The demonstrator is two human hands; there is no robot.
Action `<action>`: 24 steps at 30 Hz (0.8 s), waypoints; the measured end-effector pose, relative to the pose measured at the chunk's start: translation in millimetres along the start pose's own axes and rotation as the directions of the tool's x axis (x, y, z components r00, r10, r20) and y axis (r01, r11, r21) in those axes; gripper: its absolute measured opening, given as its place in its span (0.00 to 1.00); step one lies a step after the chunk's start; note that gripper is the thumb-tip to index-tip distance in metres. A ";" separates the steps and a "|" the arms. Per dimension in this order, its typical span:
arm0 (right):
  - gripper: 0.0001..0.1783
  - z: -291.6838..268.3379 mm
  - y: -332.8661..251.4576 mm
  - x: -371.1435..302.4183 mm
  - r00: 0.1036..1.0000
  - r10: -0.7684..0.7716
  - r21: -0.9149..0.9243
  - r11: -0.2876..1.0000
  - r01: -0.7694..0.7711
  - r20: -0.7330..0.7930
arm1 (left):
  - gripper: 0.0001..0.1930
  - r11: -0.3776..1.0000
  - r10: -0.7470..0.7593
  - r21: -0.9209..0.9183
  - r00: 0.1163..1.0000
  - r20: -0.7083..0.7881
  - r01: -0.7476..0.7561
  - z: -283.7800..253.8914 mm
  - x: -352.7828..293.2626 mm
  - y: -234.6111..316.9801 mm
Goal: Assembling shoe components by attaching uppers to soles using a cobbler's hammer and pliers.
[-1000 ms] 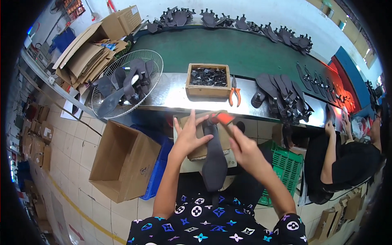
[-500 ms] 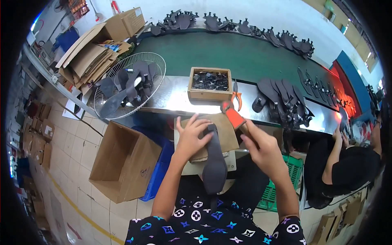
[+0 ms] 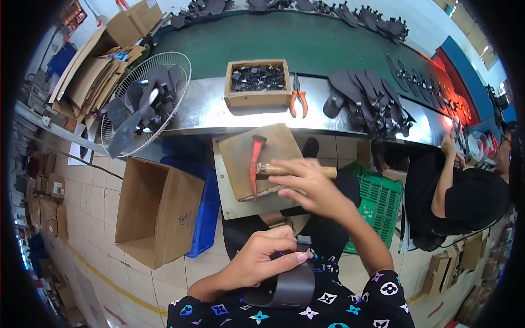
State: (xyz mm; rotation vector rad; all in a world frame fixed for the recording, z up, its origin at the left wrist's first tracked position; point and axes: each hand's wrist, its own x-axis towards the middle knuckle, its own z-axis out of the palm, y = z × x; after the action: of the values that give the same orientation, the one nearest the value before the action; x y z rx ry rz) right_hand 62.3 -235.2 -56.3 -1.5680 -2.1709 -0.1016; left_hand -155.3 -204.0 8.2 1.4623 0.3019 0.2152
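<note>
My left hand (image 3: 261, 256) is closed on a dark grey sandal sole (image 3: 295, 285), bent close against my shirt; a small black piece (image 3: 304, 239) shows at its upper end. On a tan pad (image 3: 238, 150) over a pale board lies a hammer with a red head (image 3: 255, 167) and a wooden handle (image 3: 325, 172). Over that handle hovers or rests my right hand (image 3: 314, 186), fingers stretched out and slightly blurred, not wrapped round it. Whether the fingers touch the wood I cannot tell.
Along the metal bench edge are a wooden box (image 3: 257, 99) of small black parts, orange-handled pliers (image 3: 298, 103) and piled sandals (image 3: 372, 98). A wire basket (image 3: 183, 93) of soles, a cardboard box (image 3: 180, 213) and a green crate (image 3: 380, 205) surround me. A co-worker (image 3: 476, 197) sits at right.
The hammer has gone from my right hand onto the pad, and that hand's fingers have opened. My left hand has brought the sole from the pad toward my body. The view has shifted.
</note>
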 end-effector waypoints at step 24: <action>0.30 -12.6 -101.7 -78.7 0.881 0.426 0.853 -0.519 0.053 0.204 | 0.18 0.685 -0.307 -0.490 0.824 0.477 0.539 27.7 -1.3 -16.5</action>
State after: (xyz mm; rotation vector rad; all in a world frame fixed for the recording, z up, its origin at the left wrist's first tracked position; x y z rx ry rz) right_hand -7.3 -344.0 -56.2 -0.4983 -0.5688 1.3690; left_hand -148.0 -232.1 -5.9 0.7201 0.2381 -0.3292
